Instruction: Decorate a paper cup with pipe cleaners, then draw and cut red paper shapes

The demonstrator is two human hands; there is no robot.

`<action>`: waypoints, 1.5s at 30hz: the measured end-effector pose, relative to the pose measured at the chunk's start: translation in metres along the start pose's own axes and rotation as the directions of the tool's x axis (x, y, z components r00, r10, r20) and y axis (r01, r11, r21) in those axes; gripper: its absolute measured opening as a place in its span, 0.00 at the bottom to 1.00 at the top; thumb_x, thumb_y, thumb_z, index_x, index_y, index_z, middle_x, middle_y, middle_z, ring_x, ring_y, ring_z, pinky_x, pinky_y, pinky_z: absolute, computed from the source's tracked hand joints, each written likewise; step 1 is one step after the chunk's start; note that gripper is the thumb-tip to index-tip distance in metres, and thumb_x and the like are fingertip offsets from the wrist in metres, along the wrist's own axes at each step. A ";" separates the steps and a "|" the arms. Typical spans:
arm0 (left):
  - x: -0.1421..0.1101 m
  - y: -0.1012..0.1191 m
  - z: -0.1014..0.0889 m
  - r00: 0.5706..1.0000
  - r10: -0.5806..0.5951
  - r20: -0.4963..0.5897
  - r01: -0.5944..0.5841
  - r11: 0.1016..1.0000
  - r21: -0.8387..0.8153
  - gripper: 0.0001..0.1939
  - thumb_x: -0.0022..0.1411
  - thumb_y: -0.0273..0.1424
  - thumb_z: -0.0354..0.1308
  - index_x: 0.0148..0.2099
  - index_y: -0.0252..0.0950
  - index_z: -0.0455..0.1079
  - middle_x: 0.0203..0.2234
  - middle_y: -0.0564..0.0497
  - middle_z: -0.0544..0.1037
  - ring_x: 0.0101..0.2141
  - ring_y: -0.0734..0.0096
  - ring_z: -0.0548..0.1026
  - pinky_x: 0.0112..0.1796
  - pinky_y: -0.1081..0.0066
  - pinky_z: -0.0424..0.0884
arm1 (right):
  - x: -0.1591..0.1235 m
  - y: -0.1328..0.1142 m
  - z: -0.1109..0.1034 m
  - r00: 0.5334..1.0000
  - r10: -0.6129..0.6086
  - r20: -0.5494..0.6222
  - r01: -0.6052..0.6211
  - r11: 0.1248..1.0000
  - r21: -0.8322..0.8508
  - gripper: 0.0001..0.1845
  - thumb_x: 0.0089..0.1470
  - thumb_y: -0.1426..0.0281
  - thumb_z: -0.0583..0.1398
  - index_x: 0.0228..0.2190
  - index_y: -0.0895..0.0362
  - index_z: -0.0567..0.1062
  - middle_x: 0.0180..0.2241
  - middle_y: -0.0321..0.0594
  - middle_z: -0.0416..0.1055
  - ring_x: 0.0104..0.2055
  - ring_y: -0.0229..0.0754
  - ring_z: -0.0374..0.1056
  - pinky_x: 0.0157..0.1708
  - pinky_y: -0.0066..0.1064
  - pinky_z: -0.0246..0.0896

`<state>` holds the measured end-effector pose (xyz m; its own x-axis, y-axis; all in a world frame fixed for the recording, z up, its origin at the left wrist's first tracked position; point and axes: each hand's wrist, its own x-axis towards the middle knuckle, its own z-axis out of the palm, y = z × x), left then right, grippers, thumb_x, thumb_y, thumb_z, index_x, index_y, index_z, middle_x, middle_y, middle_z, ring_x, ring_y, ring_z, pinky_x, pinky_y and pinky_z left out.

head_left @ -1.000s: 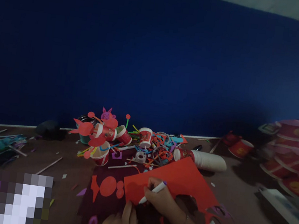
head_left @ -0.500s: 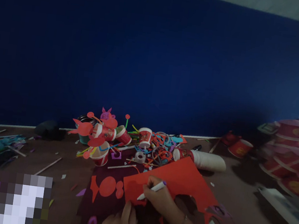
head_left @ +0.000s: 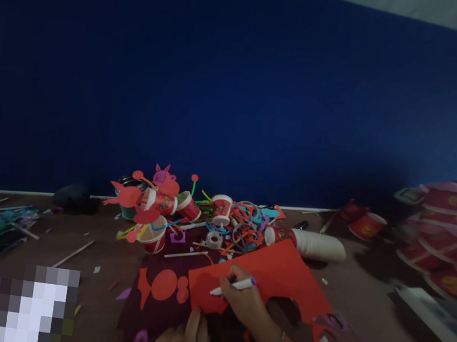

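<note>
My right hand (head_left: 242, 297) is closed around a white marker (head_left: 244, 284) with a purple end. Its tip points left, over the left part of a red paper sheet (head_left: 278, 273) that has a curved piece cut from its lower edge. At the sheet's lower left edge rests my left hand (head_left: 183, 340), fingers stretched forward and a fingertip at the paper; its thumb is hidden. Left of the sheet, a red paper circle (head_left: 164, 284) and smaller red cut-outs (head_left: 182, 289) lie on a dark purple sheet (head_left: 167, 320).
Behind are decorated paper cups (head_left: 152, 237), a tape roll (head_left: 214, 240) and colourful scraps (head_left: 245, 232). A long stack of white cups (head_left: 319, 246) lies on its side. Red cup assemblies (head_left: 442, 238) stand at right. Pipe-cleaner-like strips (head_left: 7, 217) lie at left.
My right hand has lifted the marker slightly, and its tip sits higher and a little further left over the red sheet. My left hand stays in place.
</note>
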<state>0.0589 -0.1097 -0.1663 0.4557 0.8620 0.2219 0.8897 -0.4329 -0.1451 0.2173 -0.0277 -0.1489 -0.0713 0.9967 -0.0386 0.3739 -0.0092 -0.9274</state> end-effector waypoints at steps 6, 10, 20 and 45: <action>0.000 0.000 0.000 1.000 -0.004 0.024 0.004 1.000 -0.001 0.14 0.61 0.24 0.50 0.47 0.35 0.72 0.43 0.40 0.76 0.23 0.74 0.76 0.23 0.76 0.72 | 0.000 0.002 -0.001 1.000 -0.009 -0.021 0.008 0.999 -0.031 0.12 0.48 0.65 0.54 0.18 0.52 0.57 0.15 0.28 0.59 0.21 0.35 0.56 0.21 0.26 0.50; 0.000 -0.001 0.003 0.999 0.019 0.029 -0.019 1.000 0.017 0.15 0.60 0.23 0.51 0.48 0.37 0.72 0.43 0.42 0.77 0.22 0.74 0.76 0.23 0.76 0.72 | -0.002 0.002 -0.001 0.999 -0.036 -0.019 0.035 0.998 -0.042 0.13 0.48 0.64 0.55 0.18 0.53 0.56 0.16 0.28 0.57 0.21 0.34 0.53 0.22 0.26 0.49; 0.000 0.000 0.001 0.999 -0.007 0.046 0.007 1.000 -0.002 0.14 0.60 0.24 0.50 0.47 0.35 0.72 0.42 0.40 0.75 0.23 0.74 0.76 0.24 0.76 0.72 | -0.001 0.001 -0.001 0.999 -0.034 -0.017 0.033 0.998 -0.048 0.12 0.44 0.65 0.54 0.17 0.52 0.56 0.15 0.27 0.54 0.20 0.35 0.53 0.21 0.26 0.48; 0.000 -0.003 -0.001 0.999 0.025 0.035 -0.025 1.000 0.004 0.14 0.61 0.23 0.50 0.47 0.36 0.72 0.43 0.41 0.76 0.23 0.75 0.76 0.24 0.76 0.72 | -0.001 0.002 -0.004 0.991 0.129 0.026 -0.129 0.992 -0.008 0.09 0.35 0.75 0.53 0.15 0.53 0.56 0.12 0.25 0.51 0.16 0.32 0.53 0.17 0.24 0.46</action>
<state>0.0566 -0.1089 -0.1650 0.4762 0.8598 0.1845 0.8779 -0.4531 -0.1546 0.2222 -0.0287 -0.1490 -0.0466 0.9848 -0.1675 0.3870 -0.1368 -0.9119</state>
